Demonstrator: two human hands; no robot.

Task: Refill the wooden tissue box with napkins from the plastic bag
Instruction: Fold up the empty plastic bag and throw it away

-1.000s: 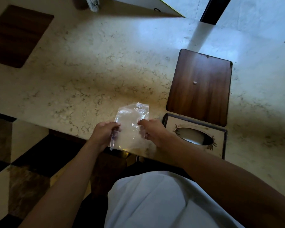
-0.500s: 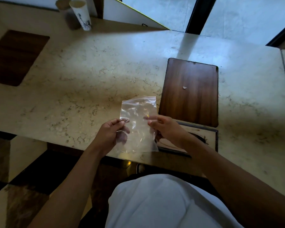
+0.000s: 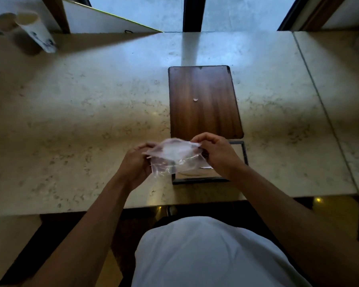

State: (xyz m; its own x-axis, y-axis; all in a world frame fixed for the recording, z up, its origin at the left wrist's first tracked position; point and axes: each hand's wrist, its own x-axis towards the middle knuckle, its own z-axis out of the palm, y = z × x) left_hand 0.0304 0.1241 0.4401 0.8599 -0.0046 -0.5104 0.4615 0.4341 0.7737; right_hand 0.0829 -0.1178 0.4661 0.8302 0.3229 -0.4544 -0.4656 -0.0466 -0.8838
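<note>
Both hands pinching clear plastic bag [image 3: 174, 157] above near worktop edge: left hand [image 3: 136, 163] at left side, right hand [image 3: 217, 155] at right; wooden tissue box [image 3: 207, 179] directly beneath, partly hidden

Two hands: left hand [image 3: 136, 165], right hand [image 3: 218, 156]. One plastic bag [image 3: 172, 157], one tissue box [image 3: 239, 160], one wooden board [image 3: 203, 100], two cups: one pale cup [image 3: 36, 32], one shadowed cup [image 3: 5, 23] at upper left.

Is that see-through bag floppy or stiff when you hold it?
Probably floppy: the bag crumples and sags between the left hand and right hand. Likely very light, since fingertips alone hold it up. Its shiny film may be slippery.
</note>
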